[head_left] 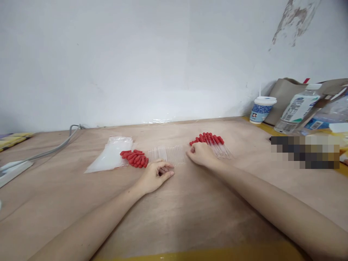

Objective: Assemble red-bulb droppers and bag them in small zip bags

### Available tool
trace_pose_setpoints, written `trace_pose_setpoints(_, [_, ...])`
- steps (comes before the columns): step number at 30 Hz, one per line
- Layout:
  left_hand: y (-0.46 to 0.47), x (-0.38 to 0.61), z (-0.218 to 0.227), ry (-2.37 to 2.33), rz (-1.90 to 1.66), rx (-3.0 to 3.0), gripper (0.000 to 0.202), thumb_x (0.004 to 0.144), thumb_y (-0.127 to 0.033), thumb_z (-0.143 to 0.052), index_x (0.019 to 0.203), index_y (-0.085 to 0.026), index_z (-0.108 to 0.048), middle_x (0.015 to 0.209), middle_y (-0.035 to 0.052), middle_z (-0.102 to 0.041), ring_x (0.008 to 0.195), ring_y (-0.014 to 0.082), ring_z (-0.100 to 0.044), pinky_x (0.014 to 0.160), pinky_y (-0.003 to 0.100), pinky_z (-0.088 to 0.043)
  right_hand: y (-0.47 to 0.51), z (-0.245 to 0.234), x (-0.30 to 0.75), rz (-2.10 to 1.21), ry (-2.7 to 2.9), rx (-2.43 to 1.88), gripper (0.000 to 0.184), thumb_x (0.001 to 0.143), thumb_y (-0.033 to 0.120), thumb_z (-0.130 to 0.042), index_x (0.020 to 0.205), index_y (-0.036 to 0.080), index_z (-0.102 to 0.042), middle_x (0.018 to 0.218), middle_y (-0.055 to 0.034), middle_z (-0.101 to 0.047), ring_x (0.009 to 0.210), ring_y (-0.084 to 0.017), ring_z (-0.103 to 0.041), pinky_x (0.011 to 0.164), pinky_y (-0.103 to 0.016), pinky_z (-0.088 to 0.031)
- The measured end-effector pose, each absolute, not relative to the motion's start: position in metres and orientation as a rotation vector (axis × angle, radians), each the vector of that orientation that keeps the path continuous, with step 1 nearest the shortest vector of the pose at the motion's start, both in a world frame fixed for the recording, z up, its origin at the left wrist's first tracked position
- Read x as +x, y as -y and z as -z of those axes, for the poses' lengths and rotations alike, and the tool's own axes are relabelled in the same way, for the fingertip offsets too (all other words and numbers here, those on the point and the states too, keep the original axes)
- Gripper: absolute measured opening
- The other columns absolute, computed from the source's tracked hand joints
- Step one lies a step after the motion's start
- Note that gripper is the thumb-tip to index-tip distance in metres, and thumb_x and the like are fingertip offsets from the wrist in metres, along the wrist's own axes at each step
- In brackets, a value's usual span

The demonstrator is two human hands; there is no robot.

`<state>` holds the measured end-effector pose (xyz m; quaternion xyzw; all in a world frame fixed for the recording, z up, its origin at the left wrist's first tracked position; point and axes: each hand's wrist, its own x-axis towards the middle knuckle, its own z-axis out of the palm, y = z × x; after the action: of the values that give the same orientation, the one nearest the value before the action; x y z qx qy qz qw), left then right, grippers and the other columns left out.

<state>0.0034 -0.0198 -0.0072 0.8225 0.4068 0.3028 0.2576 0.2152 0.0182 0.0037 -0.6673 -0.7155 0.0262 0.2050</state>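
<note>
Thin clear tubes lie side by side in a row on the wooden table. My left hand rests at the near edge of this row, its fingers curved and the thumb apart from them, holding nothing. At the right end of the row, my right hand has its fingertips pinched together; what is between them is too small to make out. Loose red rubber bulbs lie in a pile left of the tubes. Just beyond my right hand are several droppers, clear tubes with red bulbs on their far ends.
Clear plastic bags lie left of the bulbs. A grey cable runs to a white power strip. At the right stand a paper cup, a plastic bottle and a beige bag. A wall rises behind.
</note>
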Motion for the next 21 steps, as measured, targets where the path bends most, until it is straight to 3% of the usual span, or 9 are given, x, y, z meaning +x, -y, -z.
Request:
trace_pose_setpoints(8, [0.023, 0.006, 0.01, -1.081, -0.847, 2.246, 0.019, 0.078, -0.027, -0.055, 0.09, -0.015, -0.064, 0.086, 0.0056, -0.059, 0.069, 0.0118, -0.057, 0.061, 0.023, -0.048, -0.033, -0.007, 0.19, -0.174, 2.028, -2.049, 0.024, 0.073, 0.028, -0.049, 0.081, 0.015, -0.066, 0.084, -0.0148, -0.066, 0.08, -0.026, -0.062, 0.058, -0.03, -0.043])
trace_pose_setpoints(12, [0.015, 0.005, 0.004, -1.178, -1.138, 2.31, 0.016, 0.079, -0.029, -0.054, 0.076, -0.016, -0.062, 0.074, 0.0032, -0.06, 0.066, 0.0123, -0.054, 0.058, 0.022, -0.043, -0.042, -0.006, 0.187, -0.186, 2.069, -2.066, 0.024, 0.074, 0.027, -0.05, 0.085, 0.013, -0.066, 0.087, -0.0167, -0.065, 0.082, -0.026, -0.062, 0.061, -0.03, -0.044])
trace_pose_setpoints(16, [-0.018, -0.032, -0.02, -1.582, -1.413, 2.234, 0.02, 0.077, -0.034, -0.052, 0.069, -0.016, -0.057, 0.068, 0.0018, -0.059, 0.062, 0.0131, -0.052, 0.057, 0.023, -0.041, -0.035, -0.004, 0.189, -0.168, 2.133, -2.024, 0.024, 0.078, 0.027, -0.046, 0.085, 0.012, -0.064, 0.085, -0.0158, -0.065, 0.081, -0.024, -0.062, 0.063, -0.029, -0.043])
trace_pose_setpoints(18, [-0.037, -0.064, -0.032, -1.84, -1.314, 2.27, 0.018, 0.075, -0.033, -0.052, 0.073, -0.017, -0.06, 0.075, 0.0027, -0.063, 0.068, 0.0156, -0.055, 0.062, 0.025, -0.041, -0.022, -0.005, 0.193, -0.128, 2.142, -1.995, 0.026, 0.081, 0.027, -0.041, 0.089, 0.01, -0.061, 0.085, -0.0162, -0.064, 0.08, -0.025, -0.061, 0.063, -0.03, -0.042])
trace_pose_setpoints(21, [-0.056, -0.11, -0.042, -2.158, -0.896, 2.208, 0.018, 0.07, -0.031, -0.053, 0.077, -0.019, -0.064, 0.083, 0.003, -0.066, 0.072, 0.019, -0.057, 0.06, 0.026, -0.041, 0.005, -0.007, 0.203, 0.023, 2.107, -1.949, 0.029, 0.086, 0.025, -0.032, 0.093, 0.008, -0.055, 0.079, -0.0162, -0.063, 0.073, -0.025, -0.06, 0.059, -0.031, -0.039])
